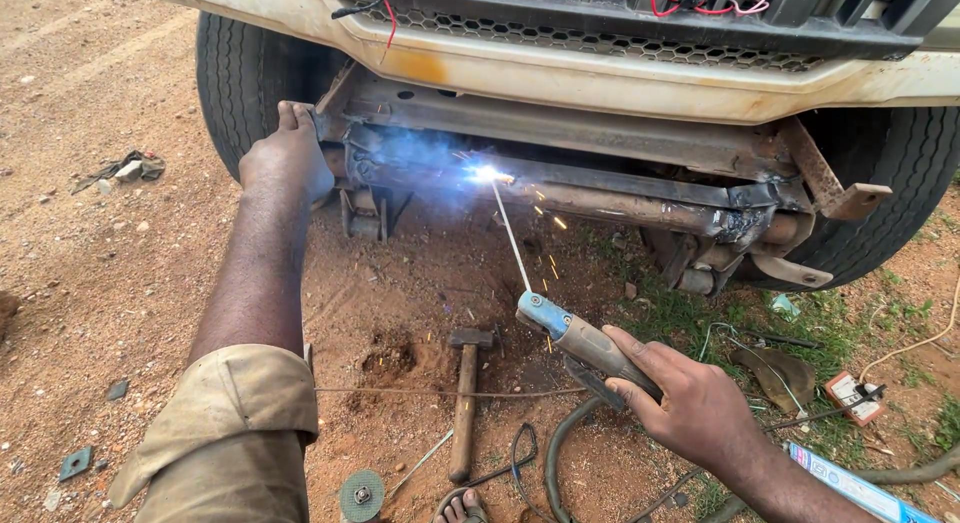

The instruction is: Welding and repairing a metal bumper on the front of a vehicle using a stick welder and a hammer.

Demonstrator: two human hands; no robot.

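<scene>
Sparks fly where a welding rod (pixel 510 233), clamped in a holder (pixel 578 341) that the right hand (pixel 690 403) grasps firmly, meets a rusty steel bar (pixel 620 198) under a vehicle's front bumper (pixel 600 78); the left hand (pixel 285 158) presses flat and open-palmed on the bar's end, gripping nothing, seemingly to steady it. On the dirt below lie a hammer (pixel 464 403), a grinding disc (pixel 361 495), a long blue rod packet (pixel 850 483) at the right edge, and a small red-and-white box (pixel 850 393) on the grass.

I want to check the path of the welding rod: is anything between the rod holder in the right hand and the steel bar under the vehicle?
Nothing visible: the welding rod runs free from the holder to the bar.
</scene>
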